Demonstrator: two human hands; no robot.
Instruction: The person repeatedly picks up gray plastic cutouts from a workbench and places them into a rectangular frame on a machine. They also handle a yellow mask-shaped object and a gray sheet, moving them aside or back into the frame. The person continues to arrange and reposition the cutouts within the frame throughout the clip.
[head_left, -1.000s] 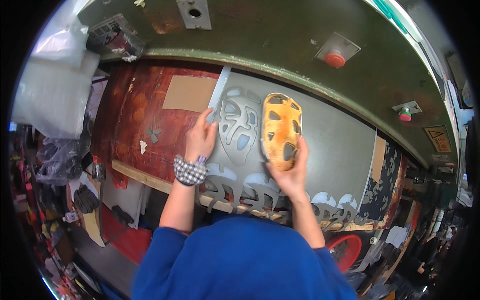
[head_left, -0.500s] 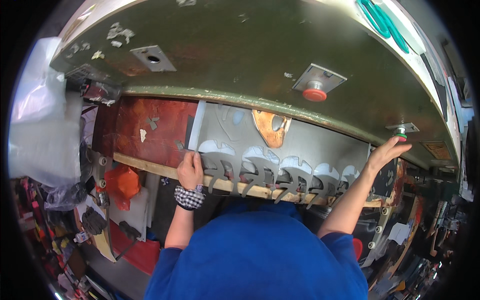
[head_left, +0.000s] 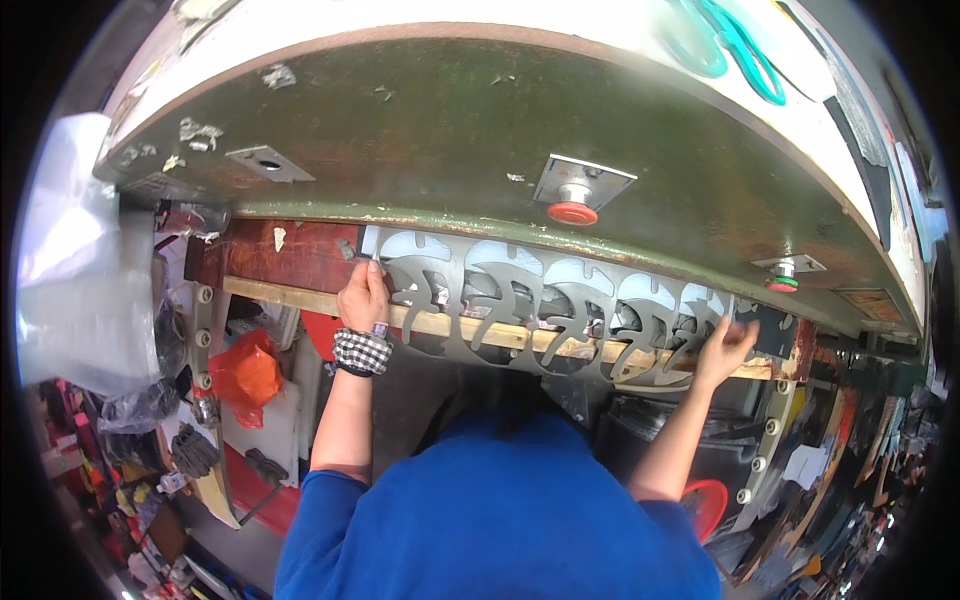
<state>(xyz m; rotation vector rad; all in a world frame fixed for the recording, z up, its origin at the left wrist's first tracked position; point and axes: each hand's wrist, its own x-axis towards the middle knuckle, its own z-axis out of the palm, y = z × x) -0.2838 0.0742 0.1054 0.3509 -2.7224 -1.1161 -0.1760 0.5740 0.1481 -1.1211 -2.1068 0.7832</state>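
Observation:
A grey sheet (head_left: 457,285) with a row of curved cut-outs lies in front of the machine, its near edge hanging over a wooden strip (head_left: 290,296). At the sheet's left end, my left hand (head_left: 362,297) is closed, thumb and fingers pinching its corner. My right hand (head_left: 722,352) is by the right end, fingers apart and slightly blurred; whether it touches the sheet I cannot tell. Pale blue-white patches show through the cut-outs.
The machine's green beam (head_left: 400,130) spans above, with a red push button (head_left: 573,208) and a green one (head_left: 782,281). Teal-handled scissors (head_left: 745,50) lie on top. Below left hangs an orange bag (head_left: 246,372); a red rim (head_left: 708,505) shows at lower right.
My right hand has left the green button and come down to the sheet's right end. The sheet hangs further toward me. The orange cutting die no longer shows; the view has shifted.

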